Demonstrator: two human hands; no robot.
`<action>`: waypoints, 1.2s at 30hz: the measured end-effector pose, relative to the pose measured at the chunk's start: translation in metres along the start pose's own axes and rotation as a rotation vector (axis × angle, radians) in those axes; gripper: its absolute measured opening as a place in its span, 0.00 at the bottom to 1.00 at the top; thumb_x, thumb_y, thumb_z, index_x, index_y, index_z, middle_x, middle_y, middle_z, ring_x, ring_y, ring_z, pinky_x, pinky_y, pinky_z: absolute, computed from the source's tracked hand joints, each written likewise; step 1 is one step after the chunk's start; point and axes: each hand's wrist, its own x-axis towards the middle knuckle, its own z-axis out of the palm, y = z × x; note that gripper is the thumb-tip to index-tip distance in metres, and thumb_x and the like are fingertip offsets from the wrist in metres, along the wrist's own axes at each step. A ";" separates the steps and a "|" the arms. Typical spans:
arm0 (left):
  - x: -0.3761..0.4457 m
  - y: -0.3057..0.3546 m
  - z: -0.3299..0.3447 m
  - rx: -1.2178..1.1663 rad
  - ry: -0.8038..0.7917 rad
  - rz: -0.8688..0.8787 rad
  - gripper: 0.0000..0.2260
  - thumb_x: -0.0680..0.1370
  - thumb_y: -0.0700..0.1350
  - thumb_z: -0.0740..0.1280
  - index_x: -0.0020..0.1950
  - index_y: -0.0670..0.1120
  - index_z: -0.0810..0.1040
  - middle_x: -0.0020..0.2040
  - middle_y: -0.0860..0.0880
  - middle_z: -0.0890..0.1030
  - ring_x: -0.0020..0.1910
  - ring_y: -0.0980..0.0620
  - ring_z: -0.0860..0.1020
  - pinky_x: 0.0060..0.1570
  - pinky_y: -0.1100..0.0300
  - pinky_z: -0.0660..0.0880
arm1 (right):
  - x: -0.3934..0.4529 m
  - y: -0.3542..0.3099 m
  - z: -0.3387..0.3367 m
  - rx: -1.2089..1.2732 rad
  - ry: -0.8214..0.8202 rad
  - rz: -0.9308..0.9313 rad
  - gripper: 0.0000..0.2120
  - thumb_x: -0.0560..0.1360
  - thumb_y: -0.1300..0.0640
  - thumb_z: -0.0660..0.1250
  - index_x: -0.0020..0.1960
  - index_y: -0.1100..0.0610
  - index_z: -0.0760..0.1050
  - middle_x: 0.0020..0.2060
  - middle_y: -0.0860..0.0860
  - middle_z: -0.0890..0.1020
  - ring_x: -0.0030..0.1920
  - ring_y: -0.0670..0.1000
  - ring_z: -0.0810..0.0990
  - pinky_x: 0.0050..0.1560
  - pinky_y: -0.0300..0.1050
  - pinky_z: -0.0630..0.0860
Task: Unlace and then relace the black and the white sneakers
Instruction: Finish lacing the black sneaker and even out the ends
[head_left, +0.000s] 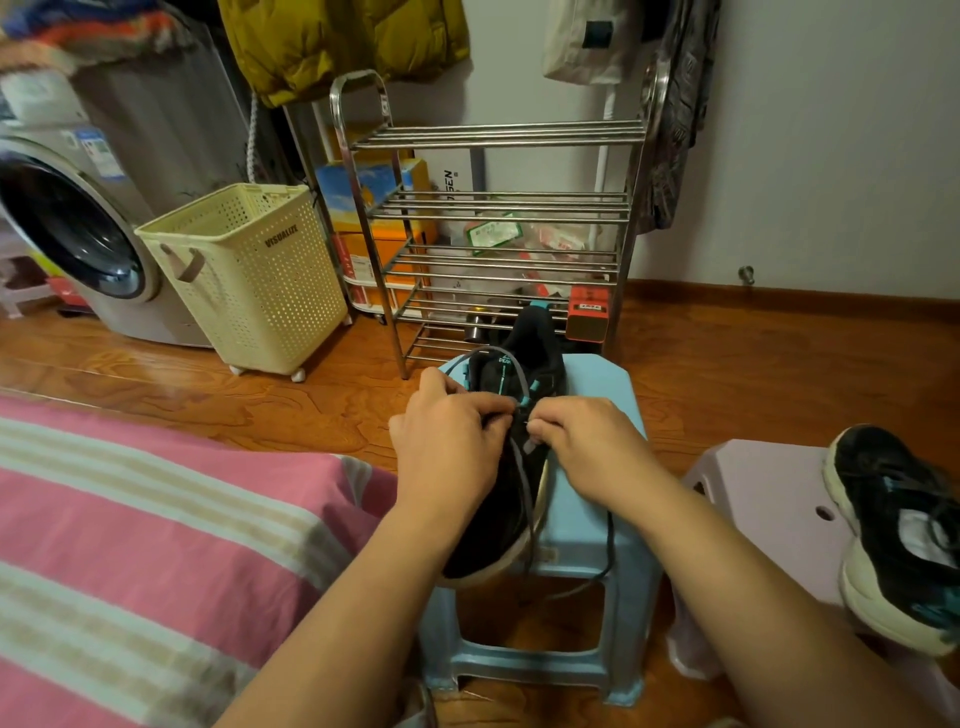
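Observation:
A black sneaker (498, 509) with teal eyelets lies on a light blue plastic stool (597, 519), toe toward me. My left hand (452, 436) and my right hand (587, 441) sit over its middle, fingers curled, each pinching the grey lace (521, 379) at the eyelets. One lace loop arcs over the tongue, and a dark lace end hangs off the stool's front. A second black and white sneaker (898, 540) rests on a lilac stool (769, 483) at the right.
A steel shoe rack (493, 234) stands just behind the blue stool. A cream laundry basket (244, 275) and a washing machine (72, 234) are at the left. A pink striped bedcover (156, 545) fills the lower left. The floor is wood.

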 end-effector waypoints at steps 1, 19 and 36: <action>0.002 -0.001 -0.001 0.033 -0.041 0.006 0.10 0.79 0.56 0.69 0.59 0.66 0.82 0.52 0.55 0.66 0.56 0.52 0.71 0.55 0.51 0.68 | 0.000 -0.001 0.000 0.006 -0.005 0.008 0.11 0.82 0.51 0.63 0.41 0.47 0.78 0.39 0.43 0.80 0.44 0.48 0.78 0.46 0.50 0.76; -0.008 0.009 0.006 0.109 0.089 0.258 0.06 0.76 0.37 0.69 0.52 0.41 0.83 0.60 0.43 0.74 0.50 0.43 0.77 0.46 0.54 0.76 | -0.002 -0.003 0.000 0.199 0.229 -0.041 0.16 0.82 0.52 0.64 0.69 0.43 0.72 0.53 0.44 0.70 0.48 0.45 0.75 0.53 0.50 0.78; 0.007 -0.084 -0.047 -0.110 0.050 0.024 0.15 0.81 0.45 0.67 0.68 0.50 0.79 0.64 0.54 0.78 0.64 0.55 0.74 0.66 0.58 0.67 | 0.009 0.002 -0.012 0.070 0.168 -0.129 0.13 0.81 0.57 0.64 0.65 0.47 0.74 0.60 0.42 0.74 0.53 0.44 0.73 0.55 0.46 0.71</action>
